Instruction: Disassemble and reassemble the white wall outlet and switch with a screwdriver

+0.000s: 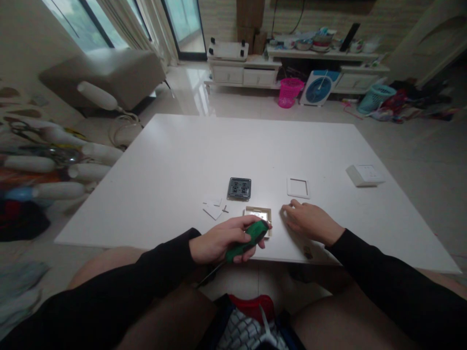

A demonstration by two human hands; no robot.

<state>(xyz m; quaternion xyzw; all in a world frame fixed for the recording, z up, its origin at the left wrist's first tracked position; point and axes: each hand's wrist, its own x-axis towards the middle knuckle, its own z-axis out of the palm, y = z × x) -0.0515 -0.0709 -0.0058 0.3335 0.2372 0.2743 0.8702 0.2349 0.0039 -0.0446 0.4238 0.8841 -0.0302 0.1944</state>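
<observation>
My left hand [233,238] is wrapped round the green handle of a screwdriver [248,240], its thin shaft pointing down and left over the table's front edge. Partly hidden beneath that hand lies a shallow cream square box [269,214], open side up. To its right, my right hand [304,218] is low over the table, fingers bent together at the tips; anything between them is too small to make out. A white square frame [289,187] lies just beyond it. A dark switch or socket panel [240,188] rests farther left, near white flat plates [212,211] and a small dark cross-shaped piece [225,209].
On the white table [233,146], a white box-shaped wall fitting [367,175] sits at the right. A small brown item [308,252] lies by the front edge. Upturned white stool legs [97,151] crowd the left side. A pink basket [290,92] and blue fan [318,88] stand beyond.
</observation>
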